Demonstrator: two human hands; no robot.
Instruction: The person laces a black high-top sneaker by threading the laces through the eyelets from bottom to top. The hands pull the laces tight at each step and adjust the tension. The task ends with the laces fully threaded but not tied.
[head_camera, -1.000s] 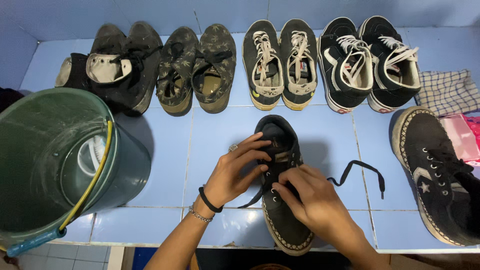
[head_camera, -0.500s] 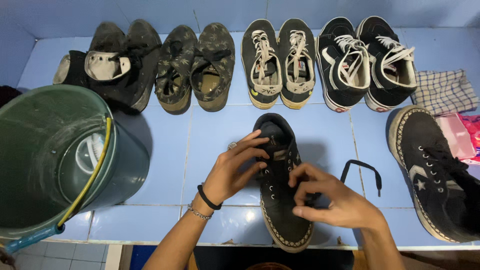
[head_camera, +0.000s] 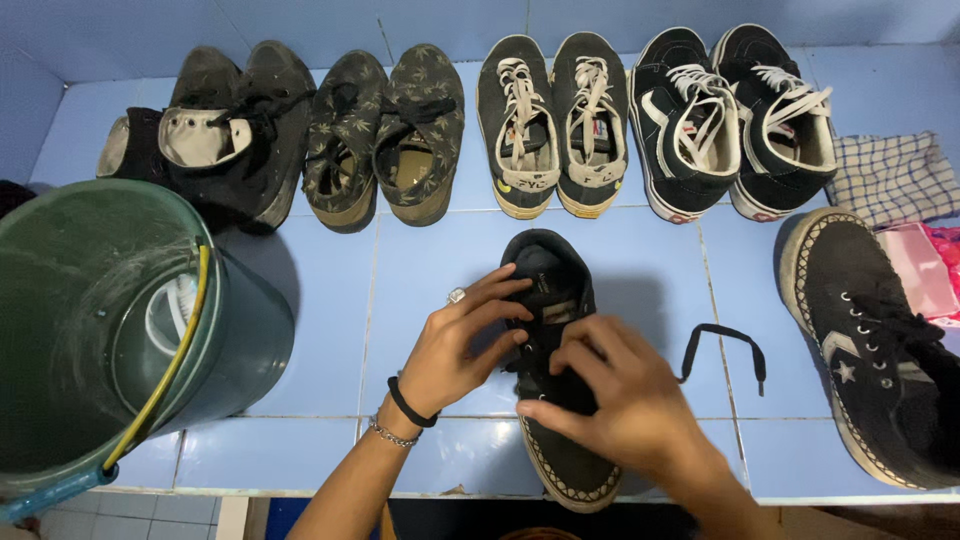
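A black sneaker (head_camera: 553, 290) lies toe towards me on the blue tiled counter (head_camera: 320, 330). My left hand (head_camera: 462, 345), with a ring and wrist bands, grips the shoe's left side near the tongue. My right hand (head_camera: 620, 395) rests over the lace area, fingers pinched on the shoe's black lace. The lace's loose end (head_camera: 728, 345) curls on the tiles to the right. The eyelets under my right hand are hidden.
A green bucket (head_camera: 110, 330) with a yellow handle stands at the left. Several pairs of dark sneakers (head_camera: 560, 120) line the back wall. The matching black sneaker (head_camera: 870, 350) lies at the right, beside a checked cloth (head_camera: 890, 175) and a pink bag (head_camera: 925, 270).
My right hand has moved up and left from the shoe's right side onto its lace area. The lace's loose end shifted slightly. My left hand stays on the shoe.
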